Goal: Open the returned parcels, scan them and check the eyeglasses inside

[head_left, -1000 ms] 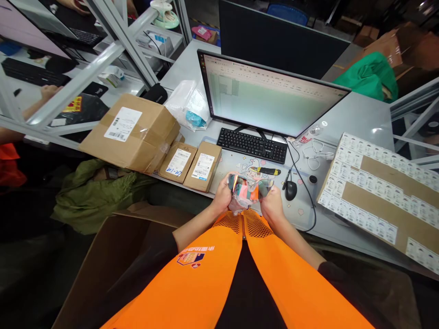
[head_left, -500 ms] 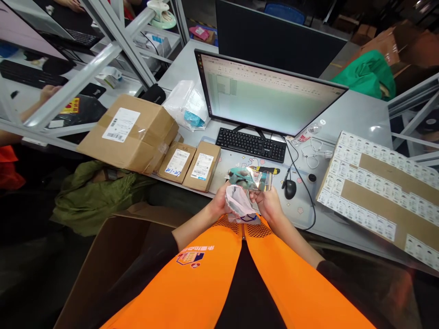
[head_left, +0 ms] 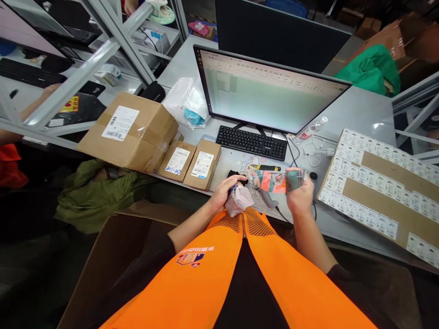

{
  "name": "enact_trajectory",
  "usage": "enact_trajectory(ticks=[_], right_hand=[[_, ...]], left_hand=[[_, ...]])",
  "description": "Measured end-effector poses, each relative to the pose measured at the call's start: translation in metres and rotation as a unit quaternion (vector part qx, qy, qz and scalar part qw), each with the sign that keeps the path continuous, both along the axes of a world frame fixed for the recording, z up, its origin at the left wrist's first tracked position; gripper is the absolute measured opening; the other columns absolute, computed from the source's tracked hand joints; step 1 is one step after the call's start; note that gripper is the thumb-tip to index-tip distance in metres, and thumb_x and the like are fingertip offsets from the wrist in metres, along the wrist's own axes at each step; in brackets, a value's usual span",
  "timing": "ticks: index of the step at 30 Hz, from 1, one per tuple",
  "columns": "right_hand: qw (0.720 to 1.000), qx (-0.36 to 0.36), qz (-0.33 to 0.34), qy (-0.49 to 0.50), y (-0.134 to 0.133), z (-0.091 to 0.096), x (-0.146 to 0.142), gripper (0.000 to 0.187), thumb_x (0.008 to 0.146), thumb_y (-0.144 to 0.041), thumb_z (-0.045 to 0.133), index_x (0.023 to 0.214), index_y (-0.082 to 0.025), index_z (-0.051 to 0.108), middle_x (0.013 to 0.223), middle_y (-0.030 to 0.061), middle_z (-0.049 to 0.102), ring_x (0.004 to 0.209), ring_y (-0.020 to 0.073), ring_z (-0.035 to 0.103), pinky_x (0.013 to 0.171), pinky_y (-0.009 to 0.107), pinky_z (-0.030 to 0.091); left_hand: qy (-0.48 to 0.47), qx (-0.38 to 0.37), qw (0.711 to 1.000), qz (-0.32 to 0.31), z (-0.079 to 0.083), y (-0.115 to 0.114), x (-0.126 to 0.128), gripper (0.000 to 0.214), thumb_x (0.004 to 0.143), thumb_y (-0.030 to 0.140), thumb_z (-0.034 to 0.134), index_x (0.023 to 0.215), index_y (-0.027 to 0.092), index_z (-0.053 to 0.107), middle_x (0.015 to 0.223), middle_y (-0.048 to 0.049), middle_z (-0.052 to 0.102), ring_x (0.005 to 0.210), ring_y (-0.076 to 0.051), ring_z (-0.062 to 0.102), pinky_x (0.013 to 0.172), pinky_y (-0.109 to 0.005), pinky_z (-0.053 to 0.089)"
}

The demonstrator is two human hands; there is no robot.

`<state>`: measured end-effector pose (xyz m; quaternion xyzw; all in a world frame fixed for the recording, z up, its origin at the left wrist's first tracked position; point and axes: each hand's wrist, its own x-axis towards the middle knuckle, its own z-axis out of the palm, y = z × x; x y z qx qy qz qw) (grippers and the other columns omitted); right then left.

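Note:
My left hand (head_left: pixel 222 195) is closed around a crumpled pale pinkish-white plastic bag (head_left: pixel 239 201), just above the front edge of the desk. To the right, my right hand (head_left: pixel 301 194) grips the end of a shiny see-through packet (head_left: pixel 274 181) with coral and teal colours, held over the desk; what it contains I cannot make out. Beside my left fingertips lies a black object (head_left: pixel 236 175), partly covered and of unclear kind. Below the packet shows a grey handle-like device (head_left: pixel 269 199) with a cable. A yellow-and-black cutter (head_left: pixel 267 168) lies behind the packet.
A monitor (head_left: pixel 270 91) and black keyboard (head_left: pixel 252 142) stand ahead. Cardboard boxes (head_left: pixel 202 165) and a larger carton (head_left: pixel 130 132) line the left. A label-covered cardboard sheet (head_left: pixel 380 192) is at right. Beyond the metal frame (head_left: pixel 75 84), another person's arm (head_left: pixel 37 103) reaches over a neighbouring desk.
My hands have moved apart. The right hand has carried the packet to the right, away from the pale bag, which stays in my left hand and looks more crumpled.

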<state>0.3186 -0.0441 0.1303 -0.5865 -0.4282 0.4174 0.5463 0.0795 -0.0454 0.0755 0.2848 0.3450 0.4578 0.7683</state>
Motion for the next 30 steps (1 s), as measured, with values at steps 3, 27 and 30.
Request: enact_trajectory(ticks=[3,27,30], right_hand=[[1.000,-0.005,-0.007,0.023,0.000,0.006,0.007,0.036,0.084,-0.056,0.080,0.088,-0.023,0.066,0.071,0.0022,0.074,0.058,0.0197,0.072,0.052,0.030,0.057],[0.989,-0.071,0.126,0.017,-0.013,0.018,0.000,0.043,0.085,-0.063,0.080,0.085,-0.022,0.067,0.070,0.0051,0.077,0.052,0.0183,0.070,0.050,0.030,0.061],[0.990,-0.068,0.123,0.010,-0.012,0.017,0.001,0.042,0.085,-0.062,0.080,0.086,-0.022,0.068,0.069,0.0046,0.077,0.051,0.0179,0.069,0.049,0.030,0.061]], left_hand=[[-0.002,0.014,1.000,0.020,-0.007,0.000,-0.007,0.048,0.089,0.059,0.071,0.109,0.016,0.077,0.083,-0.0041,0.069,0.070,-0.016,0.062,0.065,-0.025,0.047],[0.192,0.155,0.967,0.058,-0.013,0.011,-0.003,0.048,0.085,0.059,0.078,0.109,0.018,0.077,0.106,-0.0082,0.075,0.098,-0.024,0.066,0.091,-0.030,0.049],[0.186,0.155,0.969,0.049,-0.012,0.011,-0.001,0.048,0.085,0.059,0.078,0.110,0.019,0.077,0.109,-0.0088,0.076,0.100,-0.025,0.067,0.092,-0.031,0.050]])
